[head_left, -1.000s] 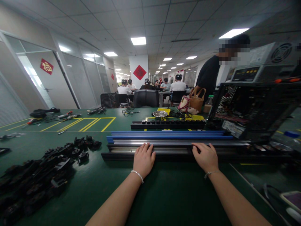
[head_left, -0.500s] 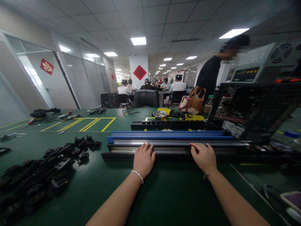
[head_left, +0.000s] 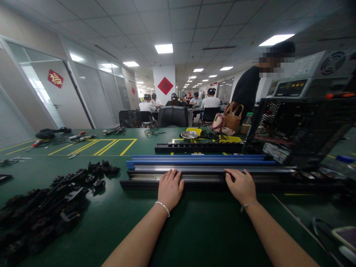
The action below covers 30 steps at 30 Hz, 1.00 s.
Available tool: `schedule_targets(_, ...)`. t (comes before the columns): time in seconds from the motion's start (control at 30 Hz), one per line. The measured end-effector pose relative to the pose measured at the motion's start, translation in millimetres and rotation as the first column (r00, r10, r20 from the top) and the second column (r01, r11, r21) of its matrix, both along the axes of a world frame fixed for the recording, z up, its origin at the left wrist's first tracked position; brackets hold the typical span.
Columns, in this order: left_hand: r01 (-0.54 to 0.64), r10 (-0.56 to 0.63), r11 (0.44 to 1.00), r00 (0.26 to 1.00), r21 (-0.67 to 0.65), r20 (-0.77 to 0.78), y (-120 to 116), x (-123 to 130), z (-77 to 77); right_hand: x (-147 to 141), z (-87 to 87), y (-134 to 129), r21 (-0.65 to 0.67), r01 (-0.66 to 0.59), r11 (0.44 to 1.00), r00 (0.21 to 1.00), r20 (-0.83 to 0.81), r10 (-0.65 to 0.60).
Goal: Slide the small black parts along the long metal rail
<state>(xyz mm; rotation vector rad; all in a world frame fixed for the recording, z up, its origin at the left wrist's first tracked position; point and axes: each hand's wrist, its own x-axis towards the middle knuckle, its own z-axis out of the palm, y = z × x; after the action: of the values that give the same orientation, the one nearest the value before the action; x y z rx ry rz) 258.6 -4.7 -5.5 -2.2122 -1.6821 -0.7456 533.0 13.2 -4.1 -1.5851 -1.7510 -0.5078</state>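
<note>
Long black rails with a metallic inner strip lie crosswise on the green table. My left hand rests flat on the front rail, fingers extended over its strip. Further right, my right hand has its thumb and fingers curled at the same rail, around a small dark part that I cannot make out. Behind the rails is a blue rail, and beyond it a black strip holding a row of small parts.
Many black parts are heaped at the left. An open computer case stands at the right. A metal dish, yellow trays, bags and a bottle are at the back. A person stands beyond them.
</note>
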Motion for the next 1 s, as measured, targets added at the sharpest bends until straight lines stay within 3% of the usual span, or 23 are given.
schedule_targets(1.0, -0.001, 0.001, 1.000, 1.000, 0.020, -0.013, 0.3, 0.0, -0.1, -6.6, 1.9, -1.4, 0.003, -0.030, 1.000, 1.000, 0.000, 0.030)
